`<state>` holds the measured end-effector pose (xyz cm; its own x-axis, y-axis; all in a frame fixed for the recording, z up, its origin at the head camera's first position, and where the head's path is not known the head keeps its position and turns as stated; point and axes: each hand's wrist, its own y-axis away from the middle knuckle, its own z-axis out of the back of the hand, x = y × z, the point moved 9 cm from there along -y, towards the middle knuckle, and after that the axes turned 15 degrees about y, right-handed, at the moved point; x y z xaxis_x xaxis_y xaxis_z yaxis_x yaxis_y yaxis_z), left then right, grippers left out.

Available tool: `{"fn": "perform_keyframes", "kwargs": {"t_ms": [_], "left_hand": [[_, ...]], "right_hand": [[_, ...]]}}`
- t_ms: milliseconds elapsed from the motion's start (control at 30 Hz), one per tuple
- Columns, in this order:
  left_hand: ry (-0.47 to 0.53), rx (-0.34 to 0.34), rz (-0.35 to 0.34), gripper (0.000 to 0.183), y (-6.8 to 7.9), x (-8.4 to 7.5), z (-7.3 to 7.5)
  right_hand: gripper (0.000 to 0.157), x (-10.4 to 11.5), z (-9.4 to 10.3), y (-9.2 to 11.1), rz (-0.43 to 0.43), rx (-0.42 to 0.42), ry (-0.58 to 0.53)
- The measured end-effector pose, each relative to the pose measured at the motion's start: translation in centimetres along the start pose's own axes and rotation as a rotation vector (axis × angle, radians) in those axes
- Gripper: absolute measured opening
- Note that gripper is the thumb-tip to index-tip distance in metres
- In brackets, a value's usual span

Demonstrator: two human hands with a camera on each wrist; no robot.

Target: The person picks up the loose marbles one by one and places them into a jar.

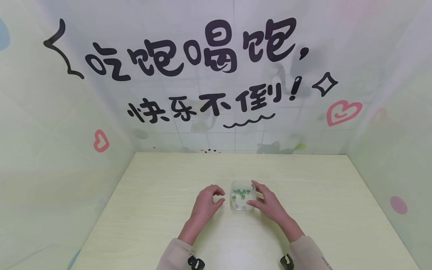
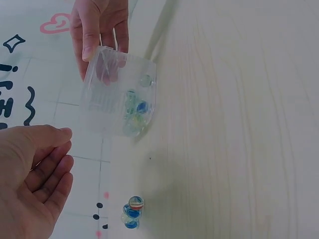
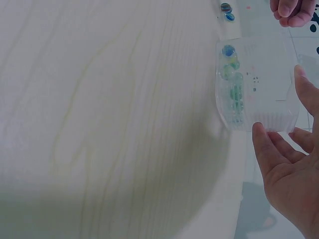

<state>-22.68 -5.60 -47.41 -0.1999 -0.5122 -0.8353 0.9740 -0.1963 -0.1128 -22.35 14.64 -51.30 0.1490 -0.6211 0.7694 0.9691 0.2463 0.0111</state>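
Observation:
A clear plastic box stands on the table, with several green and blue glass marbles at its bottom. My right hand grips the box's right side, thumb on the near wall and fingers round the far one. To the left of the box is my left hand, loosely curved and apart from it, with nothing between thumb and fingers. The left wrist view has more marbles in a small cluster on the table beyond the left hand; in the head view that hand seems to hide them.
The pale wood-grain table is bounded by a printed fabric screen at the back and on both sides. Black straps or devices sit at both wrists by the light sleeves.

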Motion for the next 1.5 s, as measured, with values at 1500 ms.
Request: {"fn": "perform_keyframes", "kwargs": {"t_ms": [1500], "left_hand": [[0.023,-0.081,0.158,0.018,0.1,6.0,3.7]], "right_hand": [[0.077,0.1,-0.1,0.0,0.028,-0.003,-0.031]]}}
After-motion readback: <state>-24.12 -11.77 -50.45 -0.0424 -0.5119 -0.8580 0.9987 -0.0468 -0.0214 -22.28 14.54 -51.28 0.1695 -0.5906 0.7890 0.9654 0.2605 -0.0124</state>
